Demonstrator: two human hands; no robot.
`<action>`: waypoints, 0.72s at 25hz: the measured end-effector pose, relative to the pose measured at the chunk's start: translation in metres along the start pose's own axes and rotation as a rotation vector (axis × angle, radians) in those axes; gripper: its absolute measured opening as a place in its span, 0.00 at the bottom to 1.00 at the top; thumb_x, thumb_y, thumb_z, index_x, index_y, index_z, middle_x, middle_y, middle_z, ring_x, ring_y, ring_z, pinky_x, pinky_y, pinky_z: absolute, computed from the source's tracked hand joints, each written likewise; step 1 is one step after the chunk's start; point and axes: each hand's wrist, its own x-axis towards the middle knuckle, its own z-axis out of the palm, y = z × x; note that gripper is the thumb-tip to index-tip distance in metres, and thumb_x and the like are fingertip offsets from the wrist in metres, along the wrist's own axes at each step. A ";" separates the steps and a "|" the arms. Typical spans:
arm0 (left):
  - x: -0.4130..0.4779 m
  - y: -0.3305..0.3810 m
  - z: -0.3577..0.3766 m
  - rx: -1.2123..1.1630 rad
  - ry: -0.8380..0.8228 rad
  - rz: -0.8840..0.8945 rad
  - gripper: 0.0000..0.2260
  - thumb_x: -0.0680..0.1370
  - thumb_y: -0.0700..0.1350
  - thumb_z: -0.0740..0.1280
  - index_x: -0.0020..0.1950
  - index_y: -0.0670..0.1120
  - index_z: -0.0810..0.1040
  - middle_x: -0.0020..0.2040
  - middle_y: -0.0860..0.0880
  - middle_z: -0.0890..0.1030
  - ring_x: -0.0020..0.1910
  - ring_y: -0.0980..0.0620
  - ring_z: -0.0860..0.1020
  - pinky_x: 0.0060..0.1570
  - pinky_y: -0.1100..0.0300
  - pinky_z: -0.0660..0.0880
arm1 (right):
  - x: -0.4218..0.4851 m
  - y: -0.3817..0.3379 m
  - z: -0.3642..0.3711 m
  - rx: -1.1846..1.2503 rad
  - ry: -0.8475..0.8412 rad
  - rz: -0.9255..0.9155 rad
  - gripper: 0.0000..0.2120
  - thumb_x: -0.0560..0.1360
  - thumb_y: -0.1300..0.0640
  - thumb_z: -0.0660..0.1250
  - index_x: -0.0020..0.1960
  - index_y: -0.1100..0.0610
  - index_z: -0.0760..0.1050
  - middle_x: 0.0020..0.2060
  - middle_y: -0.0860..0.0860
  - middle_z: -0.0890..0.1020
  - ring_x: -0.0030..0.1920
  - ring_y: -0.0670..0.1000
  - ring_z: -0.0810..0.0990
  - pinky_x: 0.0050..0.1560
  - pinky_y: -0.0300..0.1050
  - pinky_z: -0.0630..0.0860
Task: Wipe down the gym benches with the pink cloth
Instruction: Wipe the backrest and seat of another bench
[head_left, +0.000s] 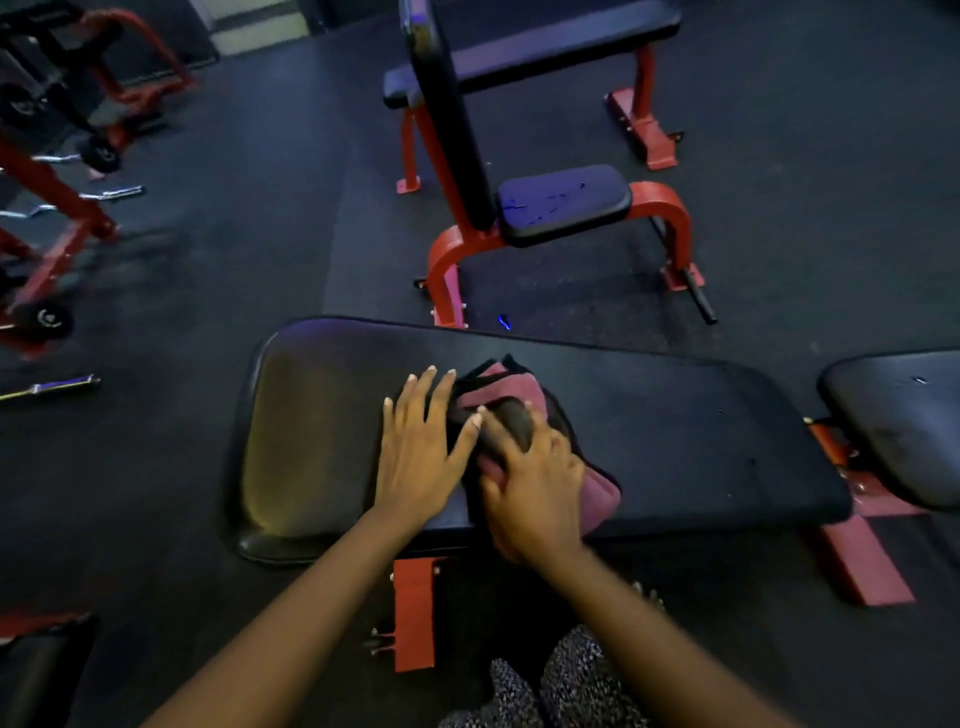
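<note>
A black padded bench (675, 431) on a red frame lies across the view in front of me. The pink cloth (506, 387), folded and partly dark, rests on the middle of the pad. My left hand (421, 447) lies flat on the pad with straight, spread fingers, its thumb and fingertips touching the cloth's left edge. My right hand (530, 483) presses down on the cloth, its fingers bent over the cloth's bunched middle. Much of the cloth is hidden under my right hand.
A seat pad (904, 426) adjoins the bench at the right. Beyond it stands an upright red-framed bench (563, 202) and a flat bench (530, 47). Red racks with barbells (52, 244) line the left. Dark rubber floor (234, 208) lies between them.
</note>
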 end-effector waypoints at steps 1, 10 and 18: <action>0.000 0.010 0.002 -0.047 -0.015 0.037 0.36 0.71 0.65 0.42 0.75 0.50 0.55 0.76 0.47 0.57 0.76 0.48 0.51 0.74 0.49 0.45 | -0.013 0.000 0.004 -0.022 0.017 -0.025 0.26 0.74 0.44 0.59 0.71 0.38 0.59 0.71 0.54 0.64 0.67 0.59 0.65 0.62 0.58 0.67; 0.043 0.067 0.060 0.106 -0.208 0.253 0.39 0.69 0.67 0.36 0.75 0.52 0.55 0.77 0.50 0.55 0.77 0.51 0.47 0.73 0.49 0.40 | 0.007 0.156 -0.007 -0.117 0.006 0.344 0.27 0.76 0.44 0.59 0.73 0.37 0.54 0.73 0.55 0.60 0.67 0.60 0.64 0.62 0.58 0.65; 0.047 0.078 0.100 0.419 -0.364 0.368 0.40 0.68 0.67 0.29 0.77 0.52 0.45 0.78 0.49 0.47 0.77 0.48 0.41 0.73 0.43 0.36 | 0.048 0.243 -0.028 0.020 -0.019 0.541 0.23 0.75 0.48 0.61 0.70 0.39 0.64 0.66 0.58 0.66 0.62 0.64 0.70 0.61 0.58 0.69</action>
